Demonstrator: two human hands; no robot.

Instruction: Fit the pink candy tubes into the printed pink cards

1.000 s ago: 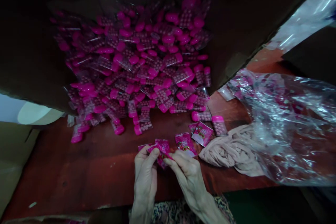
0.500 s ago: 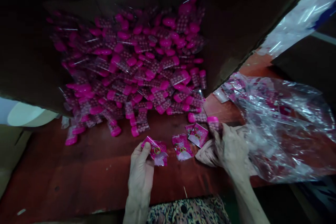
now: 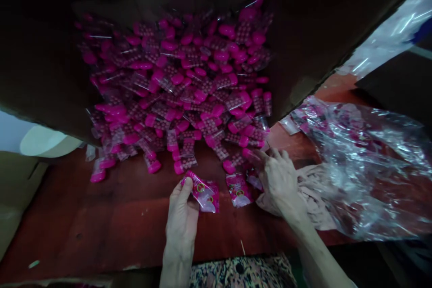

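Note:
My left hand pinches pink printed sachets between thumb and fingers, above the red tabletop. My right hand is closed around the clear end of a pink-capped tube, its cap pointing left; the fingertips are partly hidden. Another pink-capped tube of small round beads lies just left of it. One pink sachet rests flat between my hands, and a further sachet shows partly beside my right fingers. A crumpled pale cloth lies under my right wrist.
A heap of pink-capped bead tubes spills from an open dark box onto the red table. On the right lies a clear plastic bag with pink sachets inside. A pale round dish stands at the left.
My right hand has moved left and slightly up off the cloth, with the pink-capped tube. The neighbouring tube has shifted left and down. My left hand stays on its sachets.

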